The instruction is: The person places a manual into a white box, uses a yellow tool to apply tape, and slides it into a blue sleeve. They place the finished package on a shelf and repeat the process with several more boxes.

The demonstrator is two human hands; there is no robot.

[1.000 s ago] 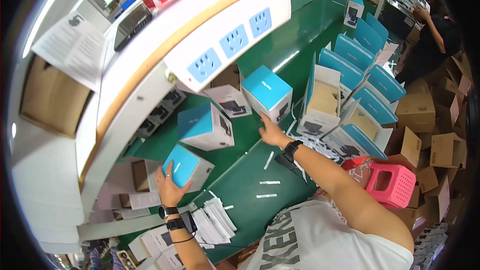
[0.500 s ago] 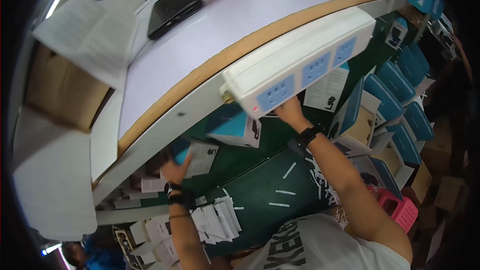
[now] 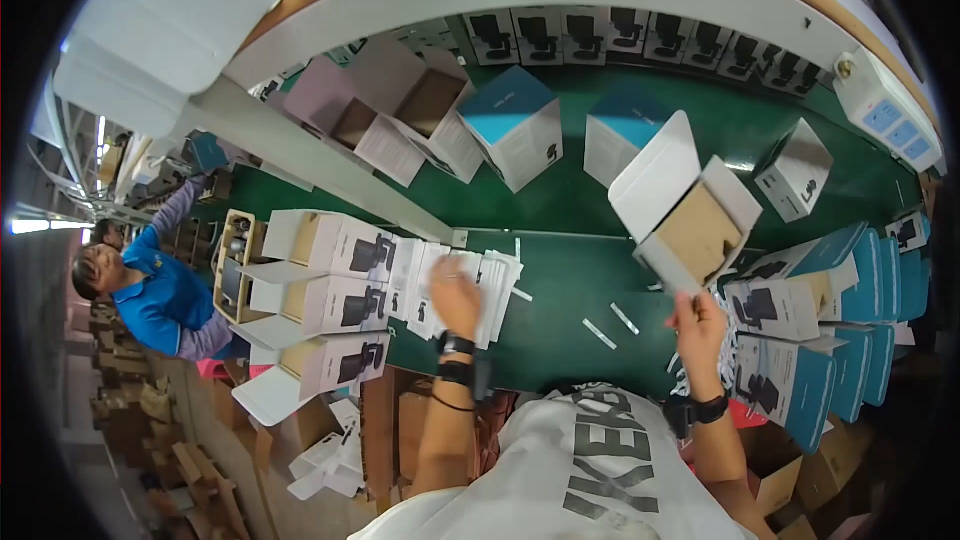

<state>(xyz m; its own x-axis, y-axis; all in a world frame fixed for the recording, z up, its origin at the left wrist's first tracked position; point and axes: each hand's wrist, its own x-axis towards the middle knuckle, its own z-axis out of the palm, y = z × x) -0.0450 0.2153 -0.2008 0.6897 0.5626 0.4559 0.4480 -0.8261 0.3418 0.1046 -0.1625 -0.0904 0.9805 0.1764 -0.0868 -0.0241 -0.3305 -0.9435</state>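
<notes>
Right hand [image 3: 697, 318] grips open box [image 3: 688, 210] by one corner; it may tip. Left hand [image 3: 456, 297] rests flat on leaflets [image 3: 450, 280]; stack may slide.

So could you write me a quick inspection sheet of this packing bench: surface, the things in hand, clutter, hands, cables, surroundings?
Surface: green bench top, with small white strips lying on it.
Job's things: open white box, flaps up, brown insert showing, held in the right hand; stack of white leaflets under the left hand.
Clutter: blue-topped boxes standing behind; open white boxes stacked at left; blue boxes in a row at right.
Hands: right grips the box's lower edge; left lies flat on the leaflets.
Cables: nothing seen; a white power strip sits on the shelf edge.
Surroundings: another person in a blue top at far left; brown cartons on the floor.
</notes>
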